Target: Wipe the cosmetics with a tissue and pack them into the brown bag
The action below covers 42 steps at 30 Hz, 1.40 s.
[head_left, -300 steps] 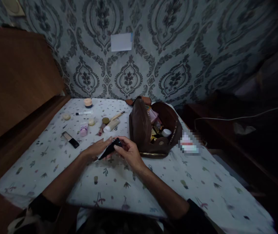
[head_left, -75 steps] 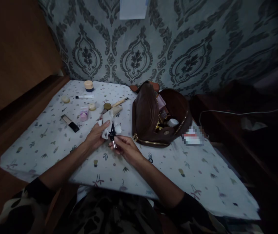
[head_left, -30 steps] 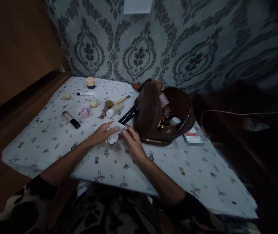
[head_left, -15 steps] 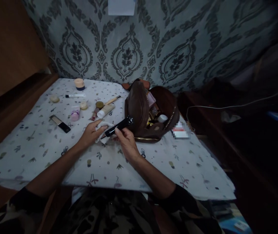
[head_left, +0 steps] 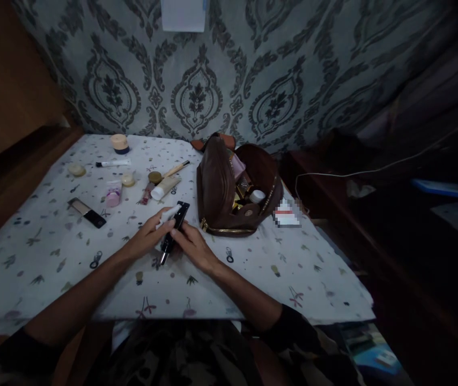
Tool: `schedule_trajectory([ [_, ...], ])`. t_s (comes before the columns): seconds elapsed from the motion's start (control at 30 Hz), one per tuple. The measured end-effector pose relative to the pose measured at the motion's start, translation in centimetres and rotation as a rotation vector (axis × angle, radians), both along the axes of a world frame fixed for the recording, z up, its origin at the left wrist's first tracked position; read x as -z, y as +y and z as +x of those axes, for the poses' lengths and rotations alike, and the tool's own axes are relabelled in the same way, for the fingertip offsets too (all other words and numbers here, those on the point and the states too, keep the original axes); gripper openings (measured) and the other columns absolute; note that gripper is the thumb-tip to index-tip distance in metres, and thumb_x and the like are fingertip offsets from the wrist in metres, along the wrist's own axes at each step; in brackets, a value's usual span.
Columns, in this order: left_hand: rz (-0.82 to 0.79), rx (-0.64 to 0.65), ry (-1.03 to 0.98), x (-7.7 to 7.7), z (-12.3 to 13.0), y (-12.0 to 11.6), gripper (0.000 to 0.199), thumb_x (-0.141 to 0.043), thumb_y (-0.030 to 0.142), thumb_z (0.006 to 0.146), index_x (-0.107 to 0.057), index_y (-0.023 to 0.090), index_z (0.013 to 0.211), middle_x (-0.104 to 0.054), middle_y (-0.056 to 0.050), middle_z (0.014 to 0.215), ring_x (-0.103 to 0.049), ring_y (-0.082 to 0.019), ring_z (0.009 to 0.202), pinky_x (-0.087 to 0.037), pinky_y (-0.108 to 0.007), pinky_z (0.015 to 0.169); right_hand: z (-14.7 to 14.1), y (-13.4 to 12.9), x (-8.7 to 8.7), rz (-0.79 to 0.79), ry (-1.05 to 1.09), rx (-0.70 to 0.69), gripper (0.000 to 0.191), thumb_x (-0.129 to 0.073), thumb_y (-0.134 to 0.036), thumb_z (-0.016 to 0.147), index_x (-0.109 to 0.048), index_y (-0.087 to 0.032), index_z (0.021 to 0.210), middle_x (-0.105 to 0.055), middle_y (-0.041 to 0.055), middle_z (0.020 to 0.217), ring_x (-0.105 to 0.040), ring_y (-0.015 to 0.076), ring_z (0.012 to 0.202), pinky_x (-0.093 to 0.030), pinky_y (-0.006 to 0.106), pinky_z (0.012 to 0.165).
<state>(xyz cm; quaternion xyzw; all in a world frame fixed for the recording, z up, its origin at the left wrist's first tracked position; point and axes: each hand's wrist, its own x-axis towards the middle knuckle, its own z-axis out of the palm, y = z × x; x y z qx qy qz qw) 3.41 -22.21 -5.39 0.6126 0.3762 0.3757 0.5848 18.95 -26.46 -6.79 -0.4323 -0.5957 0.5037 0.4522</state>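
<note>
A black cosmetic tube (head_left: 179, 216) with a shiny end is held slantwise above the table, its silver tip pointing towards me. My right hand (head_left: 195, 245) is closed around its side, fingers partly hidden behind it. My left hand (head_left: 149, 234) is closed on a crumpled white cloth (head_left: 168, 215), which lies against the tube; its thumb rests on the tube. Just beyond my hands lie a white-capped cream tube (head_left: 166, 188) and a small reddish bottle (head_left: 146, 194). To the right stands an unzipped brown bag (head_left: 215, 185) with cosmetics inside.
Across the patterned tablecloth (head_left: 197, 300) to the left lie a black-ended flat case (head_left: 87, 212), a pink bottle (head_left: 113, 194), a beige jar (head_left: 120, 143), a white pen-like tube (head_left: 113, 163) and several small pots. A brush (head_left: 176, 169) lies near the bag. A wall stands behind.
The black tube has turned from pointing up and right to a steeper slant, its silver tip now nearest me. The white cloth has moved along with it. My view has shifted slightly right.
</note>
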Motion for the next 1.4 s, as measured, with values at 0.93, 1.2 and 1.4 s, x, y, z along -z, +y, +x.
schedule_trajectory([
  [0.93, -0.185, -0.055, -0.201, -0.8, 0.5, -0.3, 0.062, -0.07, 0.062, 0.076, -0.058, 0.016, 0.116, -0.07, -0.009, 0.102, -0.068, -0.022, 0.09, -0.055, -0.03, 0.074, -0.7, 0.0, 0.8, -0.317, 0.276, -0.102, 0.033, -0.083, -0.041, 0.067, -0.069, -0.016, 0.083, -0.067, -0.0013, 0.077, -0.061, 0.0133, 0.073, -0.048, 0.026, 0.072],
  [1.2, 0.04, -0.036, -0.048, -0.2, 0.2, -0.5, 0.051, -0.065, 0.049, 0.084, -0.056, 0.016, 0.122, -0.069, -0.008, 0.109, -0.062, -0.024, 0.105, -0.049, -0.035, 0.095, -0.8, 0.0, 0.6, -0.246, 0.19, -0.033, 0.028, -0.081, -0.04, 0.07, -0.068, -0.018, 0.082, -0.067, -0.0007, 0.078, -0.062, 0.0168, 0.078, -0.049, 0.03, 0.078],
  [1.4, -0.097, -0.224, -0.111, -1.0, 0.1, -0.5, 0.069, -0.073, 0.052, 0.076, -0.051, 0.019, 0.132, -0.07, -0.008, 0.11, -0.066, -0.024, 0.096, -0.054, -0.034, 0.083, -1.2, -0.7, -0.2, -0.378, 0.395, -0.171, 0.047, -0.078, -0.047, 0.073, -0.061, -0.024, 0.11, -0.07, 0.0001, 0.088, -0.065, 0.0142, 0.073, -0.051, 0.025, 0.065],
])
